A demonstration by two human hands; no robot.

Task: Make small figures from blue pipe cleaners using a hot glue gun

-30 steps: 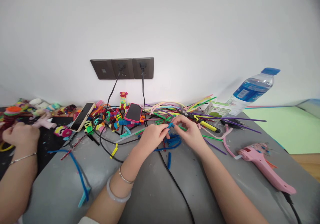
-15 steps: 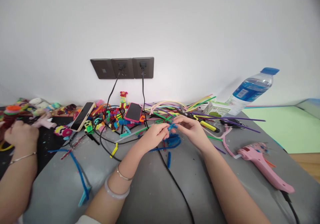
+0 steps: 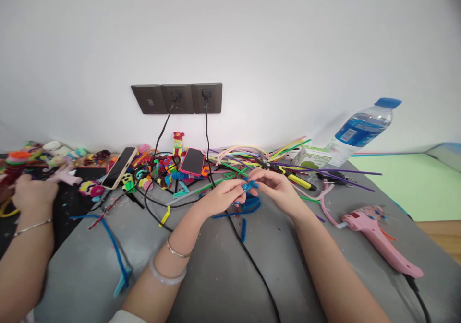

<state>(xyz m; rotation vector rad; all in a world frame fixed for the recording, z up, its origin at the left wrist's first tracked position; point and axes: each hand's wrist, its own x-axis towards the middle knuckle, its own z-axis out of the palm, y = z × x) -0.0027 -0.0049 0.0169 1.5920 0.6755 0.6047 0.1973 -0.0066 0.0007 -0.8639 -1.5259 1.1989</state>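
Note:
My left hand (image 3: 220, 197) and my right hand (image 3: 276, 187) meet over the middle of the grey table (image 3: 201, 275). Both pinch a small blue pipe-cleaner piece (image 3: 249, 185) between their fingertips, and both are closed on it. Just under the hands lie more blue pipe cleaners (image 3: 240, 209) and a short blue offcut (image 3: 244, 230). A black cable (image 3: 252, 263) runs below my hands toward me.
Another person's hand (image 3: 31, 194) works at the far left among felt toys. Two phones (image 3: 119, 167) (image 3: 192, 161), coloured pipe cleaners (image 3: 252, 156), yellow-handled pliers (image 3: 293, 177), a pink glue gun (image 3: 378, 239), a water bottle (image 3: 360, 131) and a blue strip (image 3: 114, 246) lie around. Wall sockets (image 3: 176, 98) sit behind.
My hands have shifted slightly and turned the blue piece between the fingertips. The other person's hand at the left has moved a little up and back.

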